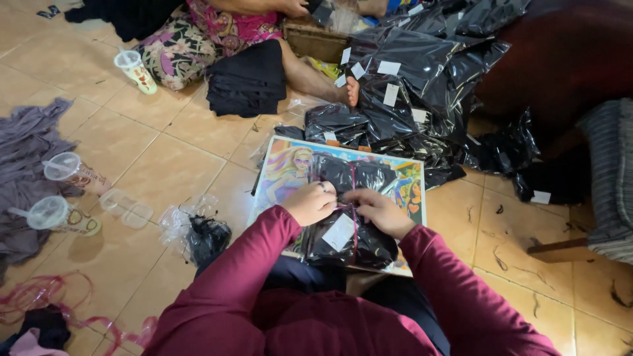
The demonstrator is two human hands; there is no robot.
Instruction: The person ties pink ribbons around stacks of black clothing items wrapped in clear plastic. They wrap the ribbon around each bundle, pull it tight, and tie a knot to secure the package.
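Both hands are meeting over a stack of black bagged garments (343, 217): the left hand (308, 203) is pressing on the stack's upper left side with fingers curled narrowly, while the right hand (379, 211) is pinching a thin dark-red tie string (355, 227) that is running lengthwise over the stack, just beside a white label (339, 232). Whether the left fingers are also gripping the string cannot be told. The stack is lying on a colourful cartoon-printed board (287, 175), which is resting across the person's lap and on the tiled floor (165, 158). Maroon sleeves (250, 264) are covering both forearms. Beyond the board, a large heap of glossy black packets (422, 86) with white labels is spreading toward the upper right. Near it, another person's bare foot (349, 92) and floral-clothed leg (178, 53) are showing beside a folded pile of black cloth (247, 79). To the left, clear plastic cups with lids (66, 191) are lying on the floor next to a grey cloth (26, 151), and crumpled clear plastic bags (191, 227) are lying near the left sleeve. At the lower left, loose pink string (46, 293) is lying tangled on the tiles.
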